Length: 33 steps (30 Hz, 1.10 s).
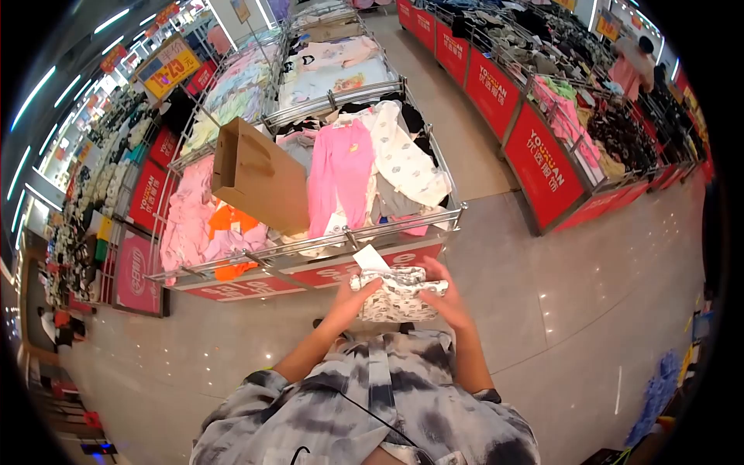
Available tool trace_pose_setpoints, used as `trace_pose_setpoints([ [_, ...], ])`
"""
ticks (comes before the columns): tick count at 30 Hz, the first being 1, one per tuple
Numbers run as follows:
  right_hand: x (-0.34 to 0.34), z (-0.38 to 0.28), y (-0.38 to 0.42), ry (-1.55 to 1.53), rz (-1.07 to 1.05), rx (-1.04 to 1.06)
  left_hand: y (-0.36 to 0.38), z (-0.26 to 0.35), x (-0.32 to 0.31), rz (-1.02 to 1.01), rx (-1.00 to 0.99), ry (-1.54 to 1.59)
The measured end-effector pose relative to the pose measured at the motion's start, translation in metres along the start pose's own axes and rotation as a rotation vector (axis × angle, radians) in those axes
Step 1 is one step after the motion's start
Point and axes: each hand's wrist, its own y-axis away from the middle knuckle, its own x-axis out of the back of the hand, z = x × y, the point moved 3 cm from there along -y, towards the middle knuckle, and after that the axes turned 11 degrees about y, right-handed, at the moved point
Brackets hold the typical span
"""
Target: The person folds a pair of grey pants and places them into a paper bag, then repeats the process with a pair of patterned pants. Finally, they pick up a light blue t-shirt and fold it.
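Note:
Between my two hands is a folded garment, white with a small dark print, held in front of my body. A white tag sticks up from its left top edge. My left hand grips the left side, thumb on top. On the right side, my right hand holds the garment with its thumb on the near face. Just beyond it, a pink long-sleeved top and a cream printed garment lie in the display bin. A brown paper bag stands tilted beside the pink top.
Metal rails edge the bin, with a red panel below. Pink clothes and an orange garment lie at its left. Across the tiled aisle stands another red-sided bin. A person is at the far right.

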Motion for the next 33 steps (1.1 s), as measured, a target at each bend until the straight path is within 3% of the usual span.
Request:
trace_pose_setpoints([
  [3,-0.005,-0.011,0.002,0.505,0.174,0.186,0.001,0.008,0.011,-0.100,-0.080,-0.141],
  [5,-0.025,-0.027,0.004,0.782,0.100,0.301,0.009,0.012,0.017,-0.118,-0.120,-0.311],
  [7,-0.051,-0.043,0.004,1.055,-0.013,0.340,0.017,0.010,0.017,-0.172,-0.083,-0.283],
  [9,-0.076,-0.023,-0.006,0.930,-0.247,0.288,0.021,0.008,0.017,-0.228,-0.026,-0.280],
  [11,-0.082,-0.010,-0.006,0.830,-0.305,0.011,0.027,0.013,0.015,-0.253,0.058,-0.193],
  [14,-0.083,0.032,-0.012,0.596,-0.257,0.109,0.033,0.014,0.026,-0.249,0.111,-0.163],
  [17,-0.093,0.039,-0.011,0.320,-0.225,0.047,0.038,0.015,0.035,-0.083,0.000,-0.219],
  [20,-0.093,0.065,-0.016,0.218,0.059,0.158,0.035,0.019,0.051,-0.139,-0.028,-0.360],
  [22,-0.089,0.059,-0.016,-0.002,0.136,0.017,0.038,0.026,0.064,-0.155,-0.014,-0.452],
  [23,-0.086,0.051,-0.015,-0.131,0.170,-0.073,0.043,0.025,0.067,-0.129,0.054,-0.202],
  [28,-0.090,0.052,-0.012,-0.223,0.134,-0.065,0.044,0.012,0.076,-0.078,-0.024,0.193],
  [31,-0.100,0.063,-0.003,-0.269,0.033,-0.290,0.050,0.011,0.062,-0.016,0.035,0.283],
  [33,-0.106,0.058,0.001,-0.321,0.034,-0.281,0.045,0.010,0.064,-0.016,0.076,0.294],
])
